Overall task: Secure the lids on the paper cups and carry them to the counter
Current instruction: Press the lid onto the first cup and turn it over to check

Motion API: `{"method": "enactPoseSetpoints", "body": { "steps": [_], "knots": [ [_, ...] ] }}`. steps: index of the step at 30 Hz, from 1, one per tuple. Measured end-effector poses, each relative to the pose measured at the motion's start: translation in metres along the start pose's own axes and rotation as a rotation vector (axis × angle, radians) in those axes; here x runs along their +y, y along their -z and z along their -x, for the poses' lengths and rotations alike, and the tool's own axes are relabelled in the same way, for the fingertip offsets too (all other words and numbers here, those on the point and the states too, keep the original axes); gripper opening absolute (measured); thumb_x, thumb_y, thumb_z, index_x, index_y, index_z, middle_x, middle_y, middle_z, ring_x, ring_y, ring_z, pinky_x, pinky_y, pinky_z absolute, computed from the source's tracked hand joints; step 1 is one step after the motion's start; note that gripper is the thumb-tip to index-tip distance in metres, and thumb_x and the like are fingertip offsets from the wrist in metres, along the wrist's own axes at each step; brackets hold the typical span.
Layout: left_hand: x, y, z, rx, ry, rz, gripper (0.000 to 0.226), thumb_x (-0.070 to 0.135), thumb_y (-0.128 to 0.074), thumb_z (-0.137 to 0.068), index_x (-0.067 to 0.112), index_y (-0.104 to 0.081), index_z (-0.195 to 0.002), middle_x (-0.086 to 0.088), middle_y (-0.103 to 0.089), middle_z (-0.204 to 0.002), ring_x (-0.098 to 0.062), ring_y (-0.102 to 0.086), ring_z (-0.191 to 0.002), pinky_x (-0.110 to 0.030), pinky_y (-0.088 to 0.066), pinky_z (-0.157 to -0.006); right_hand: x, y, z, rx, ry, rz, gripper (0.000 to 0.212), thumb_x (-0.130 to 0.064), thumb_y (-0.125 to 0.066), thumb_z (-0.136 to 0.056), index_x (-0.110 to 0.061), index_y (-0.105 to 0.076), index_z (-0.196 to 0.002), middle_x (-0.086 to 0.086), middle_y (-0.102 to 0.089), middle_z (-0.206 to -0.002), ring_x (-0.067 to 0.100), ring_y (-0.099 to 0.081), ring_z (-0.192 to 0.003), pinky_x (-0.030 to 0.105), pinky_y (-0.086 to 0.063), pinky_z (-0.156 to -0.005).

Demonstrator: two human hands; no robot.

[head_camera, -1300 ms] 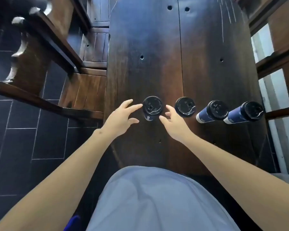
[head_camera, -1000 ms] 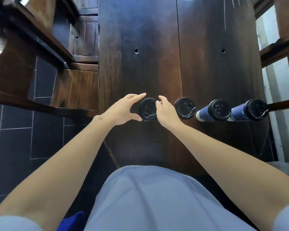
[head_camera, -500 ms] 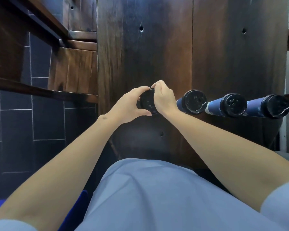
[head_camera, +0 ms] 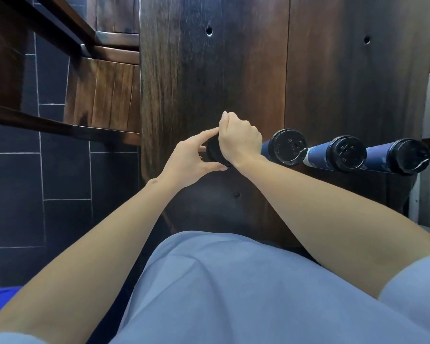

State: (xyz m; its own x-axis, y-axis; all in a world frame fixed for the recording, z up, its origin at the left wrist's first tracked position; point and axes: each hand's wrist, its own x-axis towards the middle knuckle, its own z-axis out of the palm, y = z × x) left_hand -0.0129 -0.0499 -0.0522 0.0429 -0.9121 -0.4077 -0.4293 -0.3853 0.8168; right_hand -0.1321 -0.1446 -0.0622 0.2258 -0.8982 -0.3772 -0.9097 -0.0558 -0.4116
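Over leftmost lid (head_camera: 212, 152) — right hand (head_camera: 240, 140) now.

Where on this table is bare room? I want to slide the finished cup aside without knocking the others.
Free: the wide dark tabletop beyond the row of cups, and the strip between the cups and the table's near edge. Crowded: right of both hands, left hand and right hand, on the leftmost cup's lid, three blue lidded cups stand close together.
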Motion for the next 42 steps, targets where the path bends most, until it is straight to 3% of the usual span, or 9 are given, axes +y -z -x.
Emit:
{"method": "enactPoseSetpoints", "body": {
  "steps": [10,16,19,23,28,32,37,39,42],
  "knots": [
    [-0.008,-0.007,-0.001,0.046,0.049,0.126,0.095,0.022,-0.097,-0.068,0.036,-0.052,-0.151,0.028,-0.068,-0.119,0.009,-0.068,-0.106,-0.014,-0.052,-0.094,0.001,-0.003,-0.003,0.021,-0.024,0.068,0.049,-0.037,-0.02,-0.11,-0.014,-0.062,-0.1,0.007,-0.073,-0.093,0.034,-0.07,-0.085,0.043,-0.054,-0.078],
    [-0.013,-0.001,-0.007,0.009,0.052,0.188,0.091,0.013,-0.096,-0.069,0.027,-0.056,-0.149,0.016,-0.069,-0.13,0.001,-0.071,-0.112,-0.031,-0.056,-0.103,0.002,-0.005,-0.002,0.049,0.007,0.096,0.044,-0.034,-0.024,-0.111,-0.014,-0.062,-0.103,0.002,-0.066,-0.085,0.029,-0.068,-0.078,0.037,-0.049,-0.068],
    [-0.014,-0.002,-0.006,0.012,0.046,0.192,0.09,0.014,-0.096,-0.069,0.027,-0.056,-0.149,0.017,-0.068,-0.132,0.0,-0.07,-0.114,-0.031,-0.056,-0.103,0.002,-0.006,-0.003,0.056,0.005,0.092,0.041,-0.034,-0.024,-0.11,-0.015,-0.059,-0.099,-0.003,-0.058,-0.081,0.03,-0.067,-0.078,0.035,-0.043,-0.066],
    [-0.012,-0.001,-0.005,0.018,0.033,0.191,0.091,0.016,-0.096,-0.069,0.025,-0.055,-0.15,0.011,-0.065,-0.14,0.004,-0.067,-0.115,-0.027,-0.055,-0.104,0.002,-0.006,-0.001,0.081,0.01,0.085,0.044,-0.034,-0.024,-0.11,-0.014,-0.062,-0.103,0.003,-0.072,-0.09,0.03,-0.07,-0.082,0.037,-0.048,-0.068],
    [-0.007,0.0,-0.003,0.011,0.022,0.161,0.091,0.016,-0.095,-0.071,0.023,-0.053,-0.151,0.02,-0.058,-0.138,0.024,-0.059,-0.108,-0.013,-0.049,-0.103,0.001,0.0,0.0,0.041,0.004,0.036,0.047,-0.036,-0.022,-0.111,-0.013,-0.064,-0.106,0.004,-0.07,-0.091,0.029,-0.069,-0.085,0.038,-0.051,-0.075],
    [-0.005,0.001,-0.002,0.008,0.037,0.129,0.092,0.021,-0.094,-0.072,0.027,-0.05,-0.153,0.013,-0.057,-0.145,0.029,-0.053,-0.103,-0.017,-0.046,-0.11,0.007,0.015,0.002,-0.085,-0.076,-0.234,0.047,-0.044,-0.02,-0.11,-0.014,-0.056,-0.109,0.002,-0.065,-0.093,0.028,-0.061,-0.091,0.04,-0.043,-0.081],
    [-0.003,0.002,-0.003,-0.018,0.033,0.108,0.091,0.02,-0.093,-0.073,0.027,-0.05,-0.153,0.014,-0.06,-0.143,0.016,-0.058,-0.115,-0.021,-0.047,-0.111,0.036,0.038,0.019,-0.312,0.081,-0.561,0.034,-0.041,-0.049,-0.105,-0.026,-0.055,-0.135,-0.006,-0.065,-0.124,0.011,-0.06,-0.119,0.018,-0.047,-0.097],
    [-0.003,0.003,-0.004,-0.028,0.047,0.117,0.09,0.016,-0.093,-0.073,0.027,-0.051,-0.152,0.02,-0.058,-0.139,0.013,-0.061,-0.113,-0.018,-0.046,-0.11,0.053,0.041,0.024,-0.4,0.163,-0.57,0.056,-0.04,-0.07,-0.092,-0.035,-0.048,-0.143,-0.01,-0.058,-0.142,0.006,-0.056,-0.132,0.031,-0.046,-0.111],
    [-0.003,0.004,-0.006,-0.044,0.061,0.122,0.091,0.013,-0.094,-0.073,0.03,-0.052,-0.151,0.023,-0.058,-0.14,0.021,-0.06,-0.109,-0.015,-0.046,-0.108,0.07,0.04,0.025,-0.471,0.228,-0.584,0.084,-0.022,-0.084,-0.078,-0.028,-0.043,-0.151,-0.009,-0.057,-0.145,0.007,-0.056,-0.134,0.036,-0.046,-0.114]
  ]
}}
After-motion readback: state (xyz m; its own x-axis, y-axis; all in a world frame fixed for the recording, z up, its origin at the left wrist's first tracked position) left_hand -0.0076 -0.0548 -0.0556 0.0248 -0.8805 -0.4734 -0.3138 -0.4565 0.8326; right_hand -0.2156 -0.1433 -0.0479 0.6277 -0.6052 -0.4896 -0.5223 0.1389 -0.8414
